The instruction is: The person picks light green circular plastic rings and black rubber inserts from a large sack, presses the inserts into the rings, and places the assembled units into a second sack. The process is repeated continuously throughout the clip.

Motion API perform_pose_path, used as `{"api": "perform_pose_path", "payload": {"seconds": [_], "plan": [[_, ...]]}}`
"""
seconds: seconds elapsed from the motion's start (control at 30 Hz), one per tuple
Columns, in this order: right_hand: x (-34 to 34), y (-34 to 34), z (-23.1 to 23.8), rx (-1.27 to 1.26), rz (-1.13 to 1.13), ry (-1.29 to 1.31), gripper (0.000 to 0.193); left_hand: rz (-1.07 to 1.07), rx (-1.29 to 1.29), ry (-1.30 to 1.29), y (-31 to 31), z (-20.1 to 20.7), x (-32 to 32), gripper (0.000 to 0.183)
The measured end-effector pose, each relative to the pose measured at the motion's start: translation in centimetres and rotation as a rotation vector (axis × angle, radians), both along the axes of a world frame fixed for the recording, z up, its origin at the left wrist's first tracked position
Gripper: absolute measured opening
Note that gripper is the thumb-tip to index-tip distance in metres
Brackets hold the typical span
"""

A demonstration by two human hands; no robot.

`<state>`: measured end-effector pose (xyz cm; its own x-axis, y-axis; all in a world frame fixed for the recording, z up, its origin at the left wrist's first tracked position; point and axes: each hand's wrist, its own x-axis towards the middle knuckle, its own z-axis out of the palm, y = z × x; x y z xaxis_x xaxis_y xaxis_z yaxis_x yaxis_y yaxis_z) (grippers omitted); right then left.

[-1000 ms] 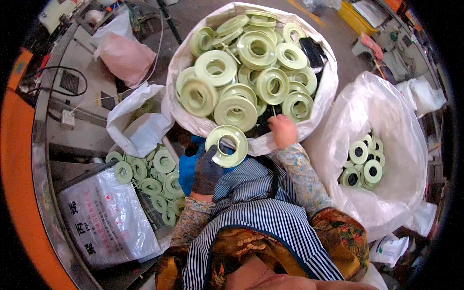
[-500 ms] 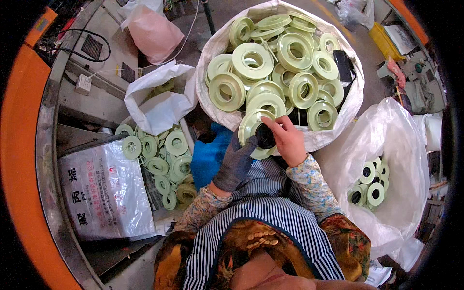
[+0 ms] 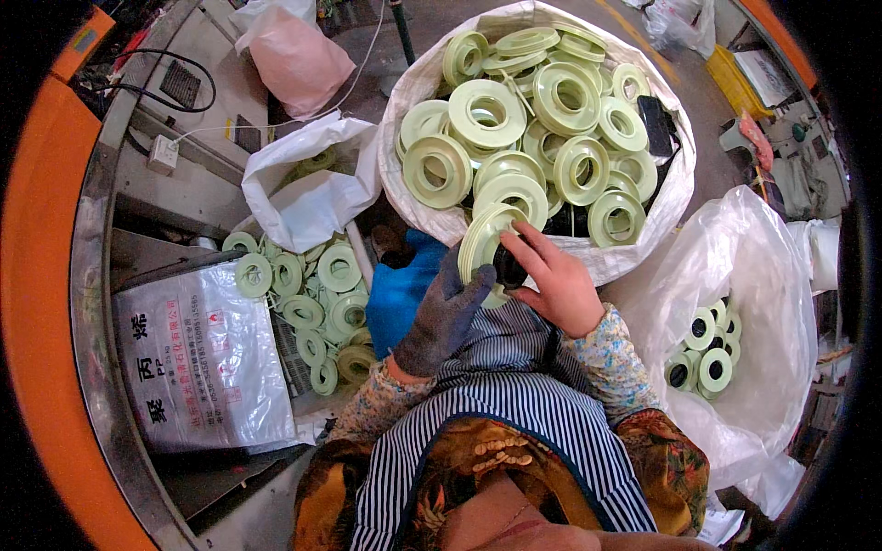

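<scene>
Presently, in the head view, the gloved left hand (image 3: 436, 320) is clamped on the pale green ring (image 3: 478, 243), tilted above the striped apron (image 3: 501, 390) before the large white sack (image 3: 634, 262). The bare right hand (image 3: 565, 286) has thumb and fingers apart around the black part (image 3: 510, 266) at the ring's centre; whether they grip it cannot be told. Slackened left fingers or uneven right-hand pressure could twist or drop the ring.
</scene>
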<state>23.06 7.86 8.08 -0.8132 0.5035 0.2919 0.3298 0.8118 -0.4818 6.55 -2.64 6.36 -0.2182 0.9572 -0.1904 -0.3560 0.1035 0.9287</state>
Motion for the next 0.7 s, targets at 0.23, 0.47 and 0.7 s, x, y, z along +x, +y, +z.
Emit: {"api": "perform_pose_path", "payload": {"seconds": [0.23,0.47,0.7], "plan": [[0.2,-0.1,0.7,0.135,0.021,-0.023,0.084,-0.039,0.247,0.528,-0.8,0.6,-0.2,0.051],[-1.1,-0.7,-0.7,-0.072,-0.088,0.133,0.078,0.032,0.215,0.533,-0.7,-1.3,0.3,0.047],[-1.1,-0.5,-6.2,-1.877,-0.145,0.560,0.044,0.084,0.333,0.712,-0.6,-5.0,1.3,0.048]]}}
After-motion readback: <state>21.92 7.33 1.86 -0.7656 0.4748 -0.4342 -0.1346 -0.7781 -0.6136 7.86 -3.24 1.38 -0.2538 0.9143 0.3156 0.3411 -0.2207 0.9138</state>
